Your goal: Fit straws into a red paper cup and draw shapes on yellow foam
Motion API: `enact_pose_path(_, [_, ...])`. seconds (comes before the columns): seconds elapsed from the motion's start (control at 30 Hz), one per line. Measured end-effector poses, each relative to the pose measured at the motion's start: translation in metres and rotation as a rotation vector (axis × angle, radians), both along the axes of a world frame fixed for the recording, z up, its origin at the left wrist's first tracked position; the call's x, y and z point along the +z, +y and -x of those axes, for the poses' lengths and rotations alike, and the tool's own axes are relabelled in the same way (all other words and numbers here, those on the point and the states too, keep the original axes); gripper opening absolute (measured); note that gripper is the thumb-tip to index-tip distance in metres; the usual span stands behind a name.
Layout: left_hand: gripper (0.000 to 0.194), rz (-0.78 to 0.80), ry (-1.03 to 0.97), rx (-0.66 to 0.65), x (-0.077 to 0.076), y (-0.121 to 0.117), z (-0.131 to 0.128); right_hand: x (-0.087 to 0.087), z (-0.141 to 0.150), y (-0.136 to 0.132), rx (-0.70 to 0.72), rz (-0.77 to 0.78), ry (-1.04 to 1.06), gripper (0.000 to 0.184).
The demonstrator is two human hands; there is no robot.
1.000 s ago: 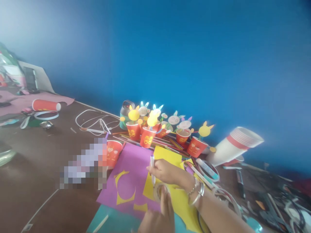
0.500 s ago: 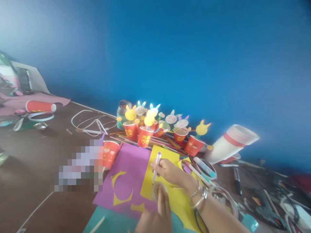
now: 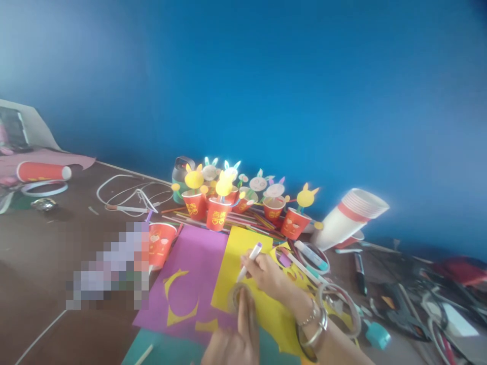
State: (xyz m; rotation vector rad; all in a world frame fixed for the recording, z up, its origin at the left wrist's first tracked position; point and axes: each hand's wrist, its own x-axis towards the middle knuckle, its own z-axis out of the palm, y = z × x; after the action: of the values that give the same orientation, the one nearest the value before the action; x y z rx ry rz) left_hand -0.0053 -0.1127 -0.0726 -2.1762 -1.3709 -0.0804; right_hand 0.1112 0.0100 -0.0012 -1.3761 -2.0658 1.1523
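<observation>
In my right hand is a white marker with a purple end, slanted with its lower end beside a roll of clear tape. My left hand is closed, two fingers straight and pressed together, holding the roll down on the yellow paper. The fingers hide part of the ring. Under the yellow sheet lies purple paper, with a yellow cut-out scrap on its left part. A teal sheet is at the front.
Red paper cups with paper rabbit heads stand behind the sheets, among thin coloured sticks. Stacked white cups lean at right. A red cup stands left. Tape rings, a glue gun and cables lie at right.
The marker has moved around the far side of the tape roll to the right and tilts more to the right. My left fingers stay on the roll. The whole view has shifted.
</observation>
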Motion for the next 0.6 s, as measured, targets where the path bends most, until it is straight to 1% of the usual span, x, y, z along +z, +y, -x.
enact_pose_path(0.07, [0.058,0.068,-0.001,-0.030,0.005,0.000,0.001,0.000,-0.002,-0.004,-0.019,-0.021,0.022,0.037])
enact_pose_path(0.17, [0.056,0.118,-0.012,-0.036,0.014,0.000,0.002,-0.002,-0.006,-0.008,-0.036,-0.067,0.035,0.036])
enact_pose_path(0.27, [0.056,0.143,-0.026,-0.051,0.023,0.001,0.003,-0.004,-0.011,-0.014,-0.049,-0.105,0.035,0.035])
enact_pose_path(0.37, [0.057,0.141,-0.035,-0.095,0.029,0.001,0.003,-0.007,-0.015,-0.020,-0.097,-0.118,0.045,0.033])
enact_pose_path(0.47, [0.056,0.129,-0.037,-0.113,0.028,0.003,0.004,-0.009,-0.019,-0.029,-0.159,-0.158,0.052,0.034])
enact_pose_path(0.6, [0.056,0.115,-0.025,-0.165,0.019,0.006,0.007,-0.016,-0.023,-0.041,-0.237,-0.193,0.086,0.035])
